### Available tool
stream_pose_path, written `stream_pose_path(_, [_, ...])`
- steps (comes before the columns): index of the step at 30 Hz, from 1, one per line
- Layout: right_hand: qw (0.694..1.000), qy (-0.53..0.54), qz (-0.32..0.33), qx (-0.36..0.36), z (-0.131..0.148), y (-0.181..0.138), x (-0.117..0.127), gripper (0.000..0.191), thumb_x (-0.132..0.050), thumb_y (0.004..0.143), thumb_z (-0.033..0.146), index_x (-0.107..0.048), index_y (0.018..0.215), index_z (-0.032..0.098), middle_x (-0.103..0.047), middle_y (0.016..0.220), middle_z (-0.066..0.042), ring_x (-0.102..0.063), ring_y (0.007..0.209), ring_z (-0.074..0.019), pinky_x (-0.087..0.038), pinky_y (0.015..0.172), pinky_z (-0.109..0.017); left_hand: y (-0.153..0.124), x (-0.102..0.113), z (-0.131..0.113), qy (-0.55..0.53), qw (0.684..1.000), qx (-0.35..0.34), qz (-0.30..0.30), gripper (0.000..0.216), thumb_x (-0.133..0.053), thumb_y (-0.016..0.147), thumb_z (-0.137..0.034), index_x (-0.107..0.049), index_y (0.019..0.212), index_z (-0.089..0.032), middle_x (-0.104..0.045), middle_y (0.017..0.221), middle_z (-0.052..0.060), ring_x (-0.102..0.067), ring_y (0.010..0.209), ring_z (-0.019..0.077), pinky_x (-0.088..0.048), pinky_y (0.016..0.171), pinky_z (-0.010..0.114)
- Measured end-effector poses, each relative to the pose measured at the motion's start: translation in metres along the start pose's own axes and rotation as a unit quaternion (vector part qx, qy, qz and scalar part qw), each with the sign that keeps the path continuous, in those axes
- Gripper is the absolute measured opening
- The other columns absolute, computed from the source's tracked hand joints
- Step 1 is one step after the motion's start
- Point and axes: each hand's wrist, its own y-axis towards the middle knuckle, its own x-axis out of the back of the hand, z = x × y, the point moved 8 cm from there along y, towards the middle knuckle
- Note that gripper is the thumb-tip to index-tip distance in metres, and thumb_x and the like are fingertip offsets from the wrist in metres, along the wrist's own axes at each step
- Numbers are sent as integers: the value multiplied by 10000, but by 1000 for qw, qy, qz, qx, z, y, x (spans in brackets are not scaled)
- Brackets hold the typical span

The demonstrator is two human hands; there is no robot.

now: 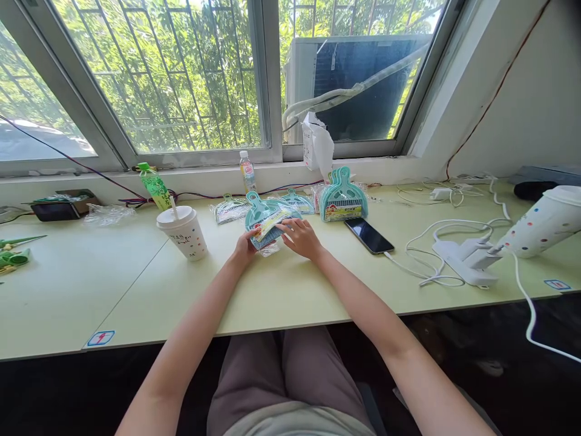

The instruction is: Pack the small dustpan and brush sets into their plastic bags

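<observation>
- Near edge: the person's lap in grey-brown trousers point(290, 369) lies below a pale yellow-green tabletop point(290, 297); a seam crosses the surface at left, and a small sticker point(100, 338) marks the edge beside it.
- Centre: a teal packaged dustpan set point(258, 206), its handle pointing far, is tilted above the surface between the two hands. The left hand point(246, 247) grips its left side, fingers closed on it; the right hand point(302, 238) touches its right side with bent fingers, whether gripping cannot be told.
- Left of the hands: a spotted cup point(185, 235) with a straw.
- Right of the hands: a dark-screened phone point(370, 235), then a white power strip point(463, 261) with plugs and loose cables.
- Beyond the held set: a stack of similar sets point(344, 200).
- Far margin: a white-capped bottle point(247, 172) stands near the sill.
- Background: sliding windows point(267, 79) face bars, foliage and an air-conditioner unit point(363, 85); a white wall point(512, 115) closes the right.
</observation>
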Motion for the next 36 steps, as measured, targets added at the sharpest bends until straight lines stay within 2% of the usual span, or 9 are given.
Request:
stream_pose_path(5, [1000,5,-17,-10,-3,-1,1,317,-395,978,269,-572,1230,190,-633,1192,-100,-535,1075,-232,-345,874,-375,-1,1,0,4,1000,2,-19,383,-587,758,-141,-604,1135,-75,-733,970,130,-702,902,280,-577,857,471])
stream_pose_path(9, [1000,20,-5,-1,-3,-2,-4,310,-397,977,252,-581,1221,204,-648,1193,-79,-553,1088,-220,-340,904,-381,-2,4,0,12,999,0,-38,335,-589,763,-149,-622,1091,-93,-735,947,119,-703,892,267,-583,848,441])
stream_pose_path(12, [1000,28,3,-5,-3,-2,-5,311,-399,973,241,-588,1220,216,-641,1226,-68,-551,1126,-220,-328,954,-391,-2,1,-1,7,1000,-1,-27,335,-584,762,-149,-621,1089,-89,-733,959,122,-702,897,264,-586,840,436])
stream_pose_path(17, [999,29,7,-11,-3,0,-3,391,-403,975,285,-500,1347,213,-519,1405,-69,-423,1320,-238,-251,1078,-431,-2,0,1,14,1000,9,-25,310,-587,758,-155,-629,1058,-88,-729,975,131,-699,904,279,-584,836,449])
stream_pose_path(20, [998,51,21,-15,-3,1,-6,378,-404,980,321,-520,1326,222,-552,1374,-57,-452,1300,-225,-210,1117,-449,-2,3,2,32,998,13,-45,298,-594,755,-165,-634,1043,-99,-730,969,130,-694,923,293,-578,849,454])
stream_pose_path(24, [997,70,24,-32,-6,0,-7,336,-402,981,310,-562,1266,231,-603,1309,-58,-522,1210,-215,-237,1106,-441,-2,3,3,31,999,5,-38,287,-597,754,-174,-634,1030,-103,-730,966,126,-692,933,291,-562,890,458])
stream_pose_path(29, [999,38,3,-37,-5,0,-1,316,-423,965,282,-547,1249,221,-600,1268,-84,-507,1180,-231,-270,1063,-423,-1,1,3,17,1000,-2,-18,291,-612,750,-189,-621,1022,-88,-728,960,144,-692,938,305,-559,893,488])
stream_pose_path(33, [996,6,-8,-88,-14,-2,0,276,-399,972,290,-584,1160,206,-597,1206,-109,-508,1115,-252,-299,976,-425,0,3,1,5,1000,-8,-14,366,-610,737,-180,-595,1092,-89,-718,1009,156,-691,955,315,-570,873,493])
stream_pose_path(36, [994,-3,-12,-112,-19,-4,-1,296,-385,977,297,-591,1169,206,-592,1188,-116,-501,1098,-264,-301,928,-423,1,4,2,3,1000,-7,-12,391,-599,743,-189,-584,1121,-89,-709,1034,164,-685,978,324,-570,872,494])
